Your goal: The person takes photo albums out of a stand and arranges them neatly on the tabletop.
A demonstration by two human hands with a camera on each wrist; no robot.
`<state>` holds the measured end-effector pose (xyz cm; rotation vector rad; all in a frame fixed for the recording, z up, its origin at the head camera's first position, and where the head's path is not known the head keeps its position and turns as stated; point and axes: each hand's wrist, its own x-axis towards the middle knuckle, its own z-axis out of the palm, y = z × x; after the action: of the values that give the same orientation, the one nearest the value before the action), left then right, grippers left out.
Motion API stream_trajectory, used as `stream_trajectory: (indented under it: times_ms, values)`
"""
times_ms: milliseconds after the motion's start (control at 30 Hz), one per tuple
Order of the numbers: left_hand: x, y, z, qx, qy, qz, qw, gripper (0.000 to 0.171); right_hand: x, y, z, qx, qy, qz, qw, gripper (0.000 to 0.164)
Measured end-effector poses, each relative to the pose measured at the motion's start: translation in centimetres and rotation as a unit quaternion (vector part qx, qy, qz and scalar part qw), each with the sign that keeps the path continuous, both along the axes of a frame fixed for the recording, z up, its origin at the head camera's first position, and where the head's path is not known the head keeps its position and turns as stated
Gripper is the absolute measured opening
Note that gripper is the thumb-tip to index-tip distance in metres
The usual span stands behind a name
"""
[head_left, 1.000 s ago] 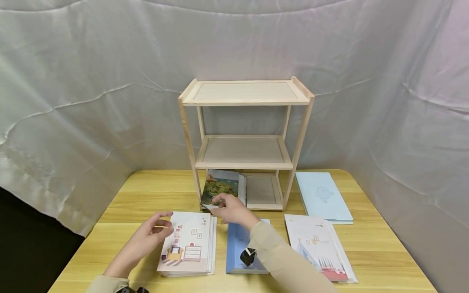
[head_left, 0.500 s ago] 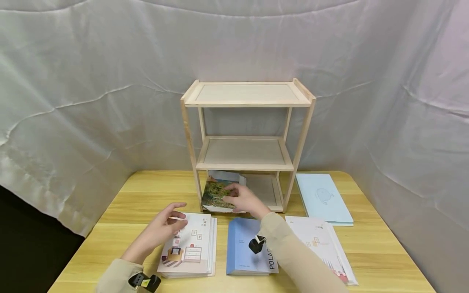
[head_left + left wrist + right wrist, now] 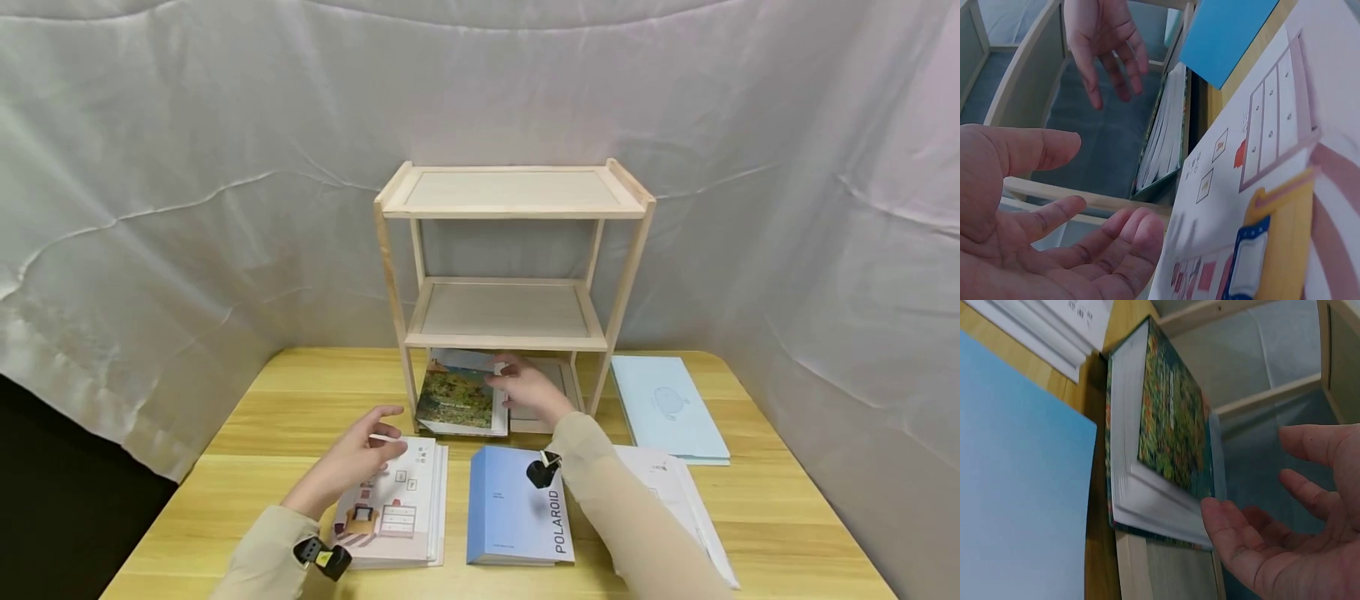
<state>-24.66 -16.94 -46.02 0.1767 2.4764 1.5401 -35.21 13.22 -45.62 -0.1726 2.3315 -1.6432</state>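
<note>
A photo album with a painted landscape cover (image 3: 453, 396) lies on the left part of the rack's bottom shelf. My right hand (image 3: 528, 390) is at the album's right edge, fingers spread and loosely bent. In the right wrist view, a fingertip of this hand (image 3: 1297, 537) overlaps the corner of the album (image 3: 1169, 419), whose cover stands slightly raised off its white pages. My left hand (image 3: 352, 458) hovers over a white album (image 3: 412, 496) with a drawn room on its cover. Its fingers (image 3: 1044, 150) are apart, with nothing between them.
A blue album marked POLAROID (image 3: 517, 508) lies in the front middle. Right of it, another white album (image 3: 675, 492) is partly behind my right sleeve. A pale blue book (image 3: 667, 404) lies beside the wooden rack (image 3: 506, 342). Grey cloth (image 3: 510, 83) hangs behind.
My right hand has moved from the landscape album's front left corner across to its right edge. My left hand has drifted right and forward over the white album.
</note>
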Motion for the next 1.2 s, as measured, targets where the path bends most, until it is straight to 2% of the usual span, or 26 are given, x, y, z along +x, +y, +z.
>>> stream_trajectory:
  times_ms: [167,400,633,1000,1200]
  values:
    - [-0.6,0.6,0.0,0.008,-0.012,-0.005,0.9999,0.063,-0.8,0.4,-0.2,-0.005,-0.009,-0.003,1.0,0.059]
    - [-1.2,1.2,-0.2,0.008,-0.022,0.007,0.9997,0.066,-1.6,0.6,-0.5,-0.004,-0.014,-0.006,1.0,0.059]
    - [-1.9,1.8,-0.7,0.011,-0.019,0.018,0.9996,0.059,-2.4,0.8,-1.2,-0.007,-0.02,-0.016,1.0,0.058]
    - [-2.3,2.4,-0.9,0.015,-0.029,0.033,0.9989,0.058,-2.8,0.8,-1.6,-0.023,-0.036,-0.023,0.999,0.06]
    - [-2.6,2.6,-1.0,0.02,-0.03,0.033,0.9988,0.058,-3.3,0.5,-2.1,0.0,-0.027,-0.036,0.999,0.059]
